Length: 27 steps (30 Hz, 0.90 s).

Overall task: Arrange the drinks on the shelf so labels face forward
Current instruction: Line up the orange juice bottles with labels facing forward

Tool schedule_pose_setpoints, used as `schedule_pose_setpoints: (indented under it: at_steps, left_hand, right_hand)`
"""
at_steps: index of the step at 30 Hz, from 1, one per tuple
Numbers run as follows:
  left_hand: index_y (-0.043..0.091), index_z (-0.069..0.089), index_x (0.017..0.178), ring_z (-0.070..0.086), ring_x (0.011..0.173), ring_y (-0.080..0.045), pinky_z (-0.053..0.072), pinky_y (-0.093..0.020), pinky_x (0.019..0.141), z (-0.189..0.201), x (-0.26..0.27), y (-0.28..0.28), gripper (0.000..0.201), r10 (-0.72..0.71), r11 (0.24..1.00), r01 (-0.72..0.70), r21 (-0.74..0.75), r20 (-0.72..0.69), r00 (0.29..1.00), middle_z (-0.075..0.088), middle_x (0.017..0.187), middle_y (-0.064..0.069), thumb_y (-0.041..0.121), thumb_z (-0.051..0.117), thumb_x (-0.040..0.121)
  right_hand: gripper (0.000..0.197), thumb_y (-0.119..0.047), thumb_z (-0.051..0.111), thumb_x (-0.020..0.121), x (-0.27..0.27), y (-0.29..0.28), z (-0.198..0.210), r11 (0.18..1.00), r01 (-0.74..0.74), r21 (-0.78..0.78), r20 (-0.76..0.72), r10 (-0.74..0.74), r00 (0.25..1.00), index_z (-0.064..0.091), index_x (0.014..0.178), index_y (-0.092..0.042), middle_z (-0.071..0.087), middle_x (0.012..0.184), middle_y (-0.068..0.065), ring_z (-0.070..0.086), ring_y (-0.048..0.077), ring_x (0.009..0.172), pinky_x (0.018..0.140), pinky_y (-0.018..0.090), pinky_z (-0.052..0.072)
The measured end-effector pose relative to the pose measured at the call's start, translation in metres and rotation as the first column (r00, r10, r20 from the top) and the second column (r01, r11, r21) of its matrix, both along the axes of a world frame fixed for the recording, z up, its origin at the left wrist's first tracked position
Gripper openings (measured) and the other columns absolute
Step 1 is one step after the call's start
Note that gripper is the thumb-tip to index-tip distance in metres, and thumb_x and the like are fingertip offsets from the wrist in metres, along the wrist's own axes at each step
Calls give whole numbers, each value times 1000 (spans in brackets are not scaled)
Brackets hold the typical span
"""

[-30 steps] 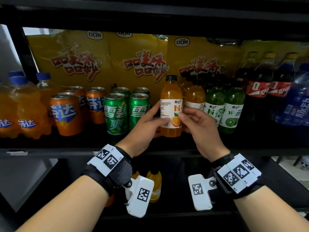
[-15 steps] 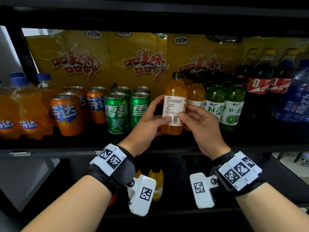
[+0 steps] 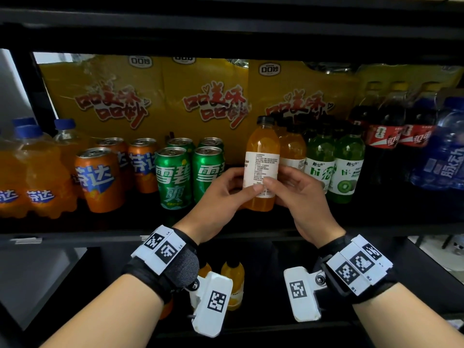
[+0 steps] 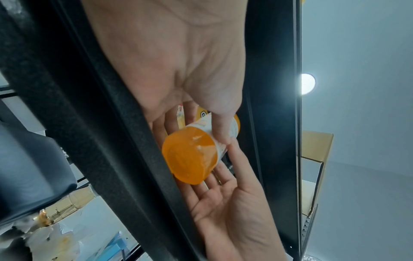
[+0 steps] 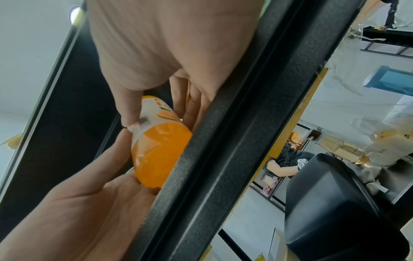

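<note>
Since a second earlier, the orange juice bottle (image 3: 262,163) had turned in my hands: the side with the printed orange, which had faced me, had swung away, and the fine-print back of the label now looked out at me. Going left to right along the shelf (image 3: 75,233), I saw the big orange soda bottles (image 3: 32,169), then the orange cans (image 3: 100,179) and the green cans (image 3: 173,178), all showing their fronts. Next came my left hand (image 3: 221,197), thumb pressed on the label and fingers wrapped behind the bottle, which I held just above the shelf board at its front edge, upright or nearly so. My right hand (image 3: 298,194) gripped the other side, thumb tip almost touching the left thumb. From the right wrist view the orange picture showed on the side turned toward that hand (image 5: 161,74), so I judged the front lay to the right and rear. Beyond stood a second orange bottle (image 3: 292,153), the green kiwi bottles (image 3: 347,169), the cola bottles (image 3: 391,139) and the blue bottles (image 3: 447,159). I judged the rotation had overshot, or was only halfway round; the label needed more turning before I set the bottle down.
</note>
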<state>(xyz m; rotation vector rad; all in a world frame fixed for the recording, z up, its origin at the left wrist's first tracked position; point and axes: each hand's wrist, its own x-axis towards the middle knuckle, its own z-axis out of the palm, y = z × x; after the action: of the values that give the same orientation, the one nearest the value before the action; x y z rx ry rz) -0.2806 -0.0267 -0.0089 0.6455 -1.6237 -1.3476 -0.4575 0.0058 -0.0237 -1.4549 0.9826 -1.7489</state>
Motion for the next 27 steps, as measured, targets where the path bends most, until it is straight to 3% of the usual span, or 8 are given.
schedule_pose_setpoints:
  at_steps: [5,8,10,14,21,27]
  left_hand:
    - [19,51,134,72,111,-19,61,-34,89,-3,0,-2,64,-18,1000,17,17,20,1000,74,122,-6,30,80,79]
    - [16,53,134,74,107,-20,61,-31,84,-1,0,-3,52,-41,996,42,80,-5,999,76,117,-7,19,76,87]
    - [16,58,136,73,110,-22,60,-34,89,1,1,-3,40,-80,990,81,113,-9,997,76,118,-7,14,67,96]
    - [15,63,135,71,114,-25,58,-41,98,2,1,-3,37,-106,987,105,121,0,994,74,122,-9,8,60,99]
    - [16,56,137,72,111,-21,61,-33,88,0,0,-1,48,-46,997,47,59,-17,999,72,125,-8,13,73,92]
    - [18,56,141,71,113,-21,59,-30,92,1,0,0,45,-104,991,105,78,-20,994,74,123,-7,8,63,97]
  right_hand:
    - [57,-33,85,69,0,-1,0,1000,5,6,17,-5,1000,70,121,-17,78,115,1,74,19,109,95,43,61]
    - [63,-36,85,68,-1,-1,-1,1000,20,4,17,-20,1000,68,125,-13,78,115,4,74,21,110,97,46,59]
    - [60,-36,84,70,0,-1,-1,1000,23,-8,10,-23,1000,69,124,-15,78,115,3,74,21,111,96,43,59]
    - [45,-33,80,77,0,-3,-2,999,12,-30,19,-11,1000,72,119,-20,79,113,-3,74,15,109,87,25,59]
    - [45,-29,82,77,-1,-3,-3,999,-17,-52,32,19,999,73,120,-19,78,115,2,74,19,110,87,25,59]
    - [37,-29,78,81,-1,-3,-3,999,-2,-44,39,3,999,74,116,-19,79,113,0,74,17,109,87,25,60]
